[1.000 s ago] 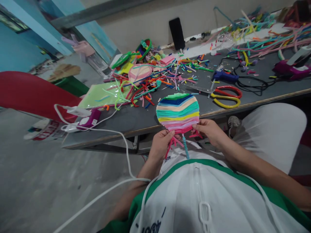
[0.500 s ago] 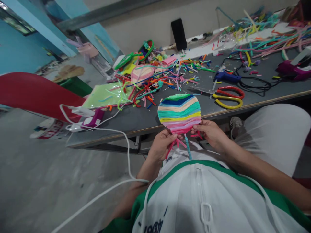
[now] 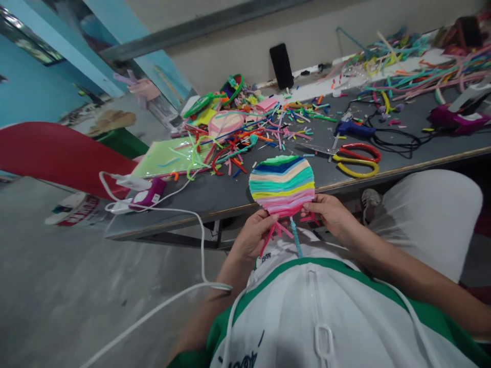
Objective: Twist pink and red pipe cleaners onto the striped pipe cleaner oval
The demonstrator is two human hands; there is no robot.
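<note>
A round fan (image 3: 282, 185) covered with stripes of coloured pipe cleaners hangs over the table's front edge, close to my chest. Green and blue bands lie at its top, yellow, lilac and pink at its bottom. My left hand (image 3: 258, 229) pinches its lower left rim, and my right hand (image 3: 326, 212) pinches the lower right rim. From the bottom, a handle wrapped in blue (image 3: 296, 239) points toward my shirt. Loose pink pipe cleaner pieces (image 3: 282, 230) stick out below the rim by both hands. My fingertips behind the fan are hidden.
Scissors with red and yellow handles (image 3: 355, 159) lie right of the fan, near a blue glue gun (image 3: 355, 129). Cut pipe cleaners (image 3: 245, 138) are scattered across the table. A black phone (image 3: 282, 66) leans on the wall. A white cable (image 3: 201, 240) hangs off the left side.
The view has shifted slightly, so the table and its contents sit a little differently in frame. Both hands keep hold of the fan, with hardly any movement.
</note>
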